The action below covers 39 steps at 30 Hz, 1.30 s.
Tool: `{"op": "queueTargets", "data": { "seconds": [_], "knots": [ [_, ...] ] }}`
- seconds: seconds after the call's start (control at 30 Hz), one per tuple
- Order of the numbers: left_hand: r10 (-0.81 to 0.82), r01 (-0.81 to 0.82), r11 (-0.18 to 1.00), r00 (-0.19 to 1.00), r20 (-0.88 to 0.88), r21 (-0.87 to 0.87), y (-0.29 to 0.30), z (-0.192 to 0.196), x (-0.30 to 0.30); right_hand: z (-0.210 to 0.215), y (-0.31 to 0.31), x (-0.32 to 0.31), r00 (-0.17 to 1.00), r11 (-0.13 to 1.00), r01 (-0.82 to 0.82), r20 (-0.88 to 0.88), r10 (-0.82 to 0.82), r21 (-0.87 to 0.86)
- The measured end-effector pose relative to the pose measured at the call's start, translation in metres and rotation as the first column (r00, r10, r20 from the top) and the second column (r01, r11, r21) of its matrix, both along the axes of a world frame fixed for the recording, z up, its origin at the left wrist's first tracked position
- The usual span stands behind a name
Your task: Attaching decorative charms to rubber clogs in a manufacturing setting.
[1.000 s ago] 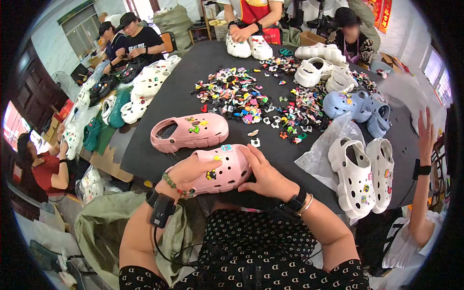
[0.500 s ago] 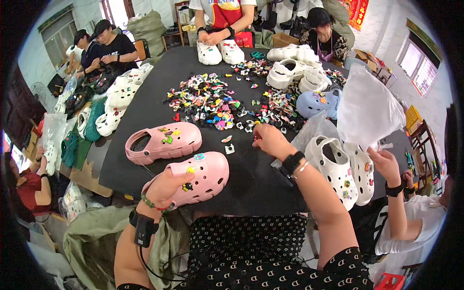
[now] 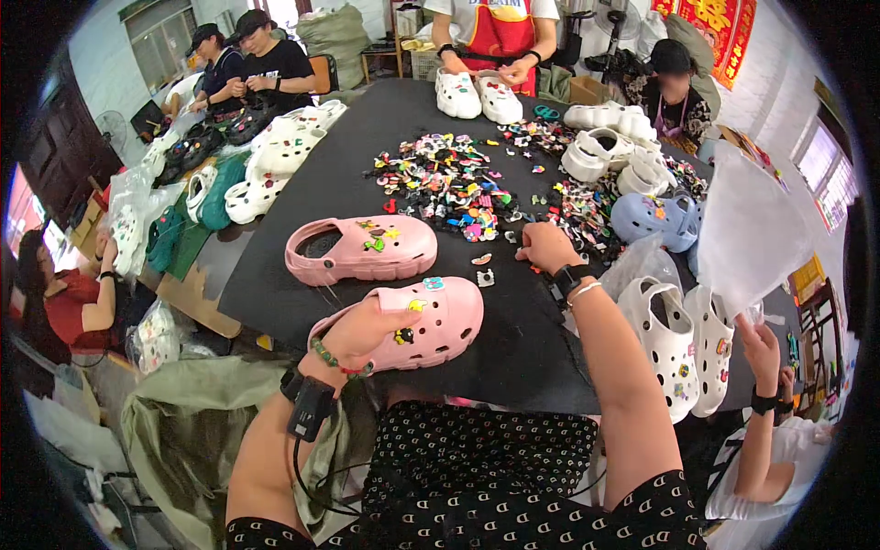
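My left hand (image 3: 371,332) grips a pink clog (image 3: 451,316) from its heel end, thumb on top; the clog carries a blue, a yellow and a black-and-yellow charm. Just beyond it a second pink clog (image 3: 362,255) rests on the black table, with green and yellow charms on its upper. My right hand (image 3: 550,249) is over the table at the near edge of the heaped shoe charms (image 3: 445,183). Its fingers are curled and pressed together; what they hold, if anything, is hidden. Between the clogs and this hand lie an orange-and-white charm (image 3: 482,259) and a white charm (image 3: 486,278).
On the right stand white clogs (image 3: 662,339) with charms, a blue clog (image 3: 653,220) and a clear plastic bag (image 3: 632,266). A co-worker's hand (image 3: 759,348) holds up a white plastic bag (image 3: 752,225). Across the table another person handles white clogs (image 3: 500,98). More clogs (image 3: 275,165) line the left.
The head view has swung left, so everything sits further right. My right hand has moved slightly farther off, toward the charm heap. My left hand keeps its hold on the pink clog.
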<state>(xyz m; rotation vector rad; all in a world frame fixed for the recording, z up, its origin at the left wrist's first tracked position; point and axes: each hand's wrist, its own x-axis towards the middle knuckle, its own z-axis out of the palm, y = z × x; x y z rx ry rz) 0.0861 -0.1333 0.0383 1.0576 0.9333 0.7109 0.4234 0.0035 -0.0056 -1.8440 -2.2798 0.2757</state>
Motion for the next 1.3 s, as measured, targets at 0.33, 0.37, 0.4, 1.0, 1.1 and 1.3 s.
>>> {"op": "queueTargets", "data": {
  "seconds": [0.33,0.37,0.4,1.0,1.1,1.3],
  "knots": [
    [-0.04,0.038,0.998,0.998,0.048,0.04,0.003,-0.012,-0.005,0.071,-0.084,-0.041,0.871,0.969,-0.18,-0.431,0.236,0.167],
    [-0.056,0.053,0.998,0.995,0.078,0.036,0.004,-0.012,-0.005,0.077,-0.095,-0.051,0.83,0.959,-0.238,-0.479,0.284,0.156],
    [-0.063,0.06,0.997,0.994,0.084,0.037,0.006,-0.015,-0.002,0.078,-0.105,-0.059,0.789,0.947,-0.288,-0.524,0.32,0.144],
    [-0.148,0.145,0.978,0.989,0.012,0.151,-0.002,0.002,0.004,0.054,-0.14,-0.128,0.844,0.862,-0.407,-0.236,0.482,0.302],
    [-0.047,0.038,0.997,0.99,0.13,0.072,-0.012,0.008,0.007,0.061,-0.136,-0.135,0.909,0.895,-0.357,-0.121,0.399,0.266],
    [-0.062,0.056,0.996,0.996,0.071,0.074,-0.019,0.025,0.02,0.049,-0.125,-0.133,0.916,0.935,-0.351,-0.188,0.354,0.051]
  ]
}}
